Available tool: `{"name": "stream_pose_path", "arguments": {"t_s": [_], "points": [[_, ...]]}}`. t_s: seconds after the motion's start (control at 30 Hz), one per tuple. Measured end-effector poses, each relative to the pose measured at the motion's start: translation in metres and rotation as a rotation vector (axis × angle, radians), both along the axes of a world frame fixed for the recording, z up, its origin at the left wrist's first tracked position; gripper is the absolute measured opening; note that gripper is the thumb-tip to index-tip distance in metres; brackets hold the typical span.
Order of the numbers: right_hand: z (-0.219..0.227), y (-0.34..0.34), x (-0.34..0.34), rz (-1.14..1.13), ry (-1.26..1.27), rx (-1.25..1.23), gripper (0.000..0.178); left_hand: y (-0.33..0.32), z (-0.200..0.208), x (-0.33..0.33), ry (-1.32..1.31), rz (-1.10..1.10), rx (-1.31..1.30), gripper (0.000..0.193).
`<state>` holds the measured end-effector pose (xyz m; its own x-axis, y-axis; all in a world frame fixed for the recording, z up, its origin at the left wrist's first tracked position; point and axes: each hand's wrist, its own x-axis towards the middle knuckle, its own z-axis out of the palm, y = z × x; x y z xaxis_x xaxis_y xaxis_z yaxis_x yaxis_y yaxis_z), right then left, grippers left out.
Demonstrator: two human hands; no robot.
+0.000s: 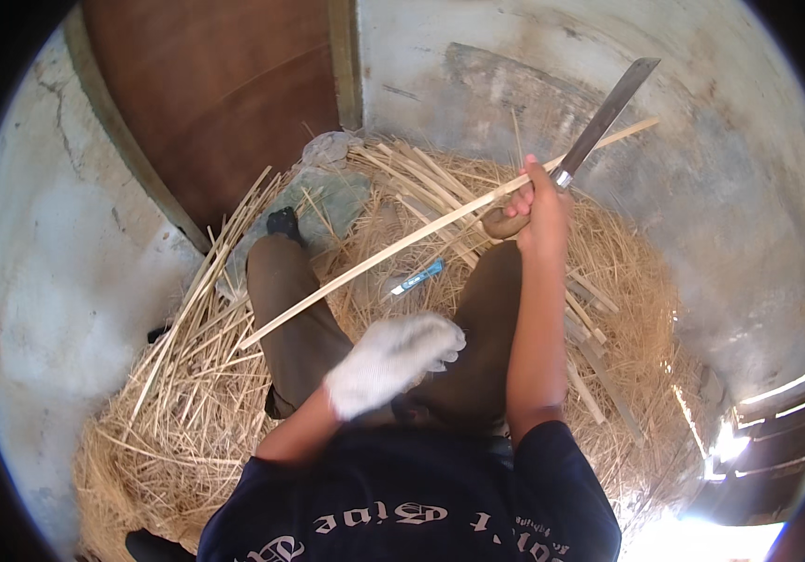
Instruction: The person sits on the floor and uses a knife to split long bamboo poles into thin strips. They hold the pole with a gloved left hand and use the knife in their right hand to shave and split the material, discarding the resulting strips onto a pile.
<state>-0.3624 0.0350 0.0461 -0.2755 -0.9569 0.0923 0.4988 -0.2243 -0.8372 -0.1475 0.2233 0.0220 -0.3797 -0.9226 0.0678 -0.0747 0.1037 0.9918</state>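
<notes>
Dark navy short-sleeved shirt (393, 473) bore pale lettering (418, 512); trousers (283, 286) were olive-brown; left hand (407, 348) wore white glove (370, 370).

Your gloved left hand (393, 359): white
Your knife (608, 117): dark grey blade, brown handle
Your long strip (401, 245): pale straw yellow
Your shirt (402, 468): dark navy, pale grey lettering
Your trousers (288, 290): dark olive-brown
Slim object (418, 278): bright blue
Shavings (641, 290) around you: golden tan
Door (224, 103): reddish brown
Wall (65, 281): whitish grey, mottled with darker stains
</notes>
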Motion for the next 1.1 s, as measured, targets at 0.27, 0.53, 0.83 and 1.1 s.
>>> {"name": "stream_pose_path", "arguments": {"t_s": [0.27, 0.53, 0.83, 1.1], "points": [[0.048, -0.084, 0.006, 0.256, 0.043, -0.046, 0.021, -0.002, 0.037, 0.068, -0.905, 0.430, -0.399, 0.075], [0.034, -0.118, 0.051, -0.198, 0.803, -0.188, 0.045, -0.013, -0.043, 0.097, 0.121, 0.336, 0.231, 0.030], [-0.021, -0.092, 0.115, -0.139, 1.716, -0.414, 0.022, -0.076, -0.044, 0.112, 0.062, 0.578, 0.195, 0.028], [-0.066, -0.067, 0.132, -0.095, 1.803, -0.881, 0.016, -0.096, -0.064, 0.109, 0.394, 0.467, 0.254, 0.023]]}}
